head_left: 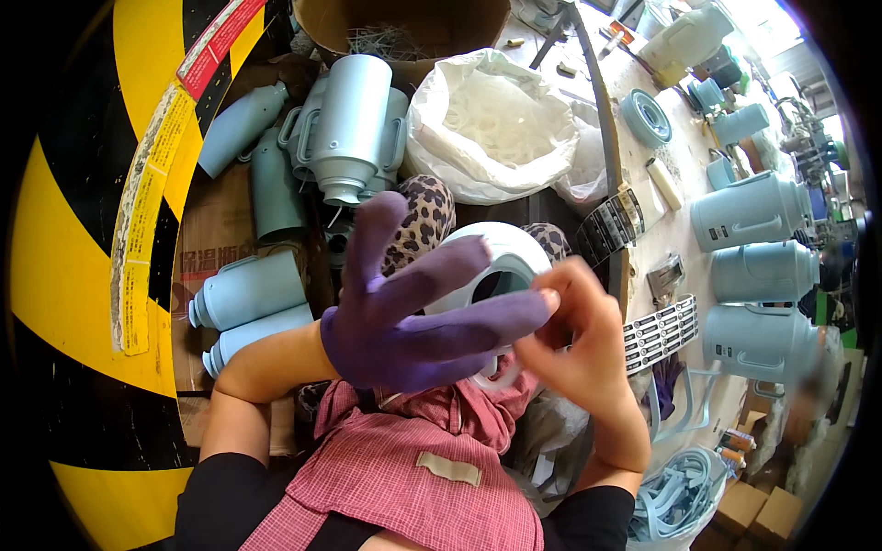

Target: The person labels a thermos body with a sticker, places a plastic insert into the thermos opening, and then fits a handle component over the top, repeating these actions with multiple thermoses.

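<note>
1. Your left hand (413,317), in a purple glove, is spreading its fingers across the white ring (501,266) on your lap.
2. Your bare right hand (574,340) is pinching at the ring's near edge, likely mid-assembly.
3. Right of the ring, three jugs (758,266) are standing finished; left of it, several bodies (248,298) are lying unfinished.
</note>
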A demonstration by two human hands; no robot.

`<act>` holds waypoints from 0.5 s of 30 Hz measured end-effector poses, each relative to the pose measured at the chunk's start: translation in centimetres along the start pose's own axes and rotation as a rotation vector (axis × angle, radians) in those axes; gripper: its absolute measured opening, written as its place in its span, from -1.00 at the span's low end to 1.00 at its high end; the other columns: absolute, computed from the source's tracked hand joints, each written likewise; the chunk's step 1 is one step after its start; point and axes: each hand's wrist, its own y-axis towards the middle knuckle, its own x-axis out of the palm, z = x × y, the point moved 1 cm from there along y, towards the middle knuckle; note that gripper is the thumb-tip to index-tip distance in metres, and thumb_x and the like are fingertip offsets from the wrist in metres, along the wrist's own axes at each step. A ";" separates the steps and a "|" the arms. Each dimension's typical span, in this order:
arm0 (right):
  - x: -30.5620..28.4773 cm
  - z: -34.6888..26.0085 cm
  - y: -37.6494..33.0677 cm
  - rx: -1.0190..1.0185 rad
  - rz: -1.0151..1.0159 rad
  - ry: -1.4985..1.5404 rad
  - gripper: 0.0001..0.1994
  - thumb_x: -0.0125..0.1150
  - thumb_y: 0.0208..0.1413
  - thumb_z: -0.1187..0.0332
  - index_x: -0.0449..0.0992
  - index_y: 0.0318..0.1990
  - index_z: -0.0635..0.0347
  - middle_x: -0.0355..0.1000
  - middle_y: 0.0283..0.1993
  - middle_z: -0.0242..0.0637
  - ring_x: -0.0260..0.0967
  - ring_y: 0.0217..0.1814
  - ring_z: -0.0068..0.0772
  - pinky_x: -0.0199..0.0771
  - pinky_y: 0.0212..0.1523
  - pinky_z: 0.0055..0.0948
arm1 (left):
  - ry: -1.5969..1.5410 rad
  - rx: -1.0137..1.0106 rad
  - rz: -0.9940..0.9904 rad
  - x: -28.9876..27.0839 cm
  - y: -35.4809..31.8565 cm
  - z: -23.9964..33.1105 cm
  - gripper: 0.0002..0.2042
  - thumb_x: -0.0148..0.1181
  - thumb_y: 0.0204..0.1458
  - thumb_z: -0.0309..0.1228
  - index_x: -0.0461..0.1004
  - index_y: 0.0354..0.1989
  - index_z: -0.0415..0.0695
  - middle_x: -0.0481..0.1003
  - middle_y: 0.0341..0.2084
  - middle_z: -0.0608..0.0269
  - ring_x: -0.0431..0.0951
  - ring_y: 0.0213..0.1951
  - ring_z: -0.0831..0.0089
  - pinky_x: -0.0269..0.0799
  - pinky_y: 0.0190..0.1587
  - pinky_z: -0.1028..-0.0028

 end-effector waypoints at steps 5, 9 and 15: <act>0.5 2.7 1.6 -0.115 0.264 -0.191 -0.41 0.35 -0.16 0.57 0.52 0.16 0.14 0.32 -0.11 -0.29 0.33 -0.11 -0.41 0.38 -0.17 -0.48 | -0.380 -0.166 -0.223 1.8 0.5 -1.6 -0.79 0.33 0.00 -0.14 0.56 -0.35 0.03 0.36 0.29 0.01 0.11 0.42 -0.24 -0.17 0.40 -0.37; 0.4 3.8 2.3 -0.010 0.173 -0.022 -0.69 0.32 -0.09 0.58 0.63 -0.11 0.29 0.40 -0.18 -0.33 0.32 -0.26 -0.49 0.33 -0.28 -0.53 | -0.425 -0.233 -0.229 3.0 0.4 -2.1 -0.76 0.26 0.12 -0.08 0.46 -0.37 0.06 0.37 0.29 -0.11 0.17 0.39 -0.27 -0.14 0.40 -0.32; 2.2 4.8 2.8 -0.020 0.208 -0.128 -0.85 0.22 -0.10 0.64 0.51 -0.31 0.32 0.32 -0.40 -0.25 0.27 -0.38 -0.33 0.25 -0.36 -0.38 | -0.215 -0.189 -0.277 3.6 -0.8 -0.4 -0.56 0.10 0.19 0.03 0.53 -0.30 -0.19 0.54 0.03 -0.15 0.54 0.07 -0.11 0.24 0.19 -0.33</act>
